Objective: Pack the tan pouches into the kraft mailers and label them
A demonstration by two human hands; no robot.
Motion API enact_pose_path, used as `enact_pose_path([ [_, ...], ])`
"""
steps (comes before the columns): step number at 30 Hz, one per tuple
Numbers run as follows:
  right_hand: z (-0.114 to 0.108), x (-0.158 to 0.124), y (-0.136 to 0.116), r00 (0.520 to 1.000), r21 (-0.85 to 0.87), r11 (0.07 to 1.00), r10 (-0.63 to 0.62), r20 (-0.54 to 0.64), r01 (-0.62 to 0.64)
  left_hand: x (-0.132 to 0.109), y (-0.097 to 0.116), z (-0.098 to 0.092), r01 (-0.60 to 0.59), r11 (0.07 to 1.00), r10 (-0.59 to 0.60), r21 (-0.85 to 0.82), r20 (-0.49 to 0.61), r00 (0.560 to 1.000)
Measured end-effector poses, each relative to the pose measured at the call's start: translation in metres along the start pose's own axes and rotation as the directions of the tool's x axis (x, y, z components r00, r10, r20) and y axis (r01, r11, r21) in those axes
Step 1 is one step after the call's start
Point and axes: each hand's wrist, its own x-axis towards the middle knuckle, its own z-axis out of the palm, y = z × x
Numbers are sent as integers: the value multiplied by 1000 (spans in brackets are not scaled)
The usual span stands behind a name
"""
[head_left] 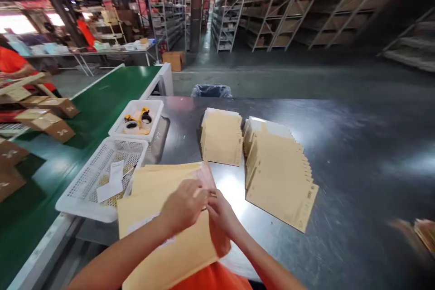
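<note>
A tan padded envelope lies in front of me, tilted toward my body, with a white label partly hidden under my left forearm. My left hand is closed on its right-hand edge. Right beside it, my right hand pinches the same edge, fingertips touching those of the left. Another tan envelope lies under or behind the one I hold, and a translucent pinkish strip shows just above my fingers. Two fanned stacks of flat brown card mailers, a smaller one and a larger one, lie to the right.
On my left stand a white basket with paper slips and another with tape dispensers. Beyond them runs a green conveyor carrying cartons. A lined bin stands past the dark table. Another person's blurred hand enters at right.
</note>
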Motion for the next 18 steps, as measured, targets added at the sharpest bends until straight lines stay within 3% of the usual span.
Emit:
enact_pose_path([
  [2,2,-1,5,992,-10,992,127,-1,-127,-39,-20,9,320,945,-318,69,-34,947],
  [4,0,-4,6,981,-12,981,192,43,-191,-74,-32,19,468,858,-480,209,8,877],
  [7,-4,-11,7,985,-18,990,140,98,-138,-93,-39,29,461,821,-519,338,102,849],
  [12,-20,-41,7,988,-43,996,-67,142,74,-56,-50,26,353,855,-462,379,250,851],
  [15,-27,-66,8,952,-64,974,-197,235,218,-40,-47,16,354,823,-479,444,210,852],
  [18,-26,-80,14,963,-104,973,-185,198,208,-42,-31,11,376,822,-503,428,233,833],
])
